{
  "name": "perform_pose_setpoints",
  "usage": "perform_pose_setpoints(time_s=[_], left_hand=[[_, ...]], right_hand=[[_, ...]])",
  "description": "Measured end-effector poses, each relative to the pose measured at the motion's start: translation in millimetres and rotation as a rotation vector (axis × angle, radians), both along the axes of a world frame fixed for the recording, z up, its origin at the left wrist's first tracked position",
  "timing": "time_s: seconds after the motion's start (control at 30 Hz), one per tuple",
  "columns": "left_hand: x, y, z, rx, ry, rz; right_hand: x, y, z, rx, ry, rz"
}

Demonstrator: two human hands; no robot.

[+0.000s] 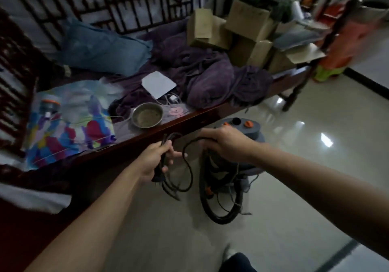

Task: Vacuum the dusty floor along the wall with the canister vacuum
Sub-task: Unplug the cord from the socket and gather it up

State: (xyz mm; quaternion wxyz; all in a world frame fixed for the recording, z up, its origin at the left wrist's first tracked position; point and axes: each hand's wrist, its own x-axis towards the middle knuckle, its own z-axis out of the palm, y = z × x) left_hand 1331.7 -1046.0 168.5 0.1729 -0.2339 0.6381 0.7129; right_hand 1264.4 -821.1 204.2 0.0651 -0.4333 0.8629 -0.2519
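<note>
1. Both hands are busy with one black cord (192, 176) in the head view. The left hand (156, 162) curls its fingers round a bunch of folded cord. The plug (156, 179) hangs just under that hand. I think it holds the bunch tight so the loops do not drop and get mixed up.
2. The right hand (227, 143) grips another loop of the same cord, a little apart from the left hand. It looks like the two hands are pulling the cord loose so the plug can reach a socket. No socket shows.
3. The canister vacuum (250, 133) stands on the floor (294, 208), just beside the bed (130, 143) and right behind the right hand. It is grey with orange knobs on top. Its thick black hose (219, 220) lies in a ring on the floor, close against the vacuum. A hose rolled up like that is not ready to suck yet.
4. The floor is pale, shiny tile. The picture is a bit blurry, so I cannot tell where the dust is or which wall is meant.
5. On the bed sit a metal bowl (147, 115), a purple blanket (210, 76), a blue pillow (101, 48) and brown boxes (231, 30). They are up off the floor, so they are not in the way.
6. My guess is that the cleaning has not begun. The cord comes first, then the hose.
</note>
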Motion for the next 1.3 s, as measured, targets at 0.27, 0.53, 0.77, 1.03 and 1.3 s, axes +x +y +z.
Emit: perform_pose_setpoints(time_s=[0.27,0.53,0.77,1.03,1.3], left_hand=[[-57,51,4,0.085,-0.011,-0.409],[-130,1,4,-0.037,0.039,-0.151],[-178,33,-23,-0.867,0.234,-0.324],[-236,96,-38,-0.618,0.218,-0.373],[-267,169,-43,-0.251,0.190,-0.813]], right_hand=[[-51,127,-88,0.048,-0.119,-0.730],[-29,300,-200,0.133,-0.645,-1.543],[-62,294,-157,-0.212,-0.447,-1.456],[-96,197,-70,0.065,-0.412,-0.674],[-125,172,-45,-0.115,-0.319,-0.645]])
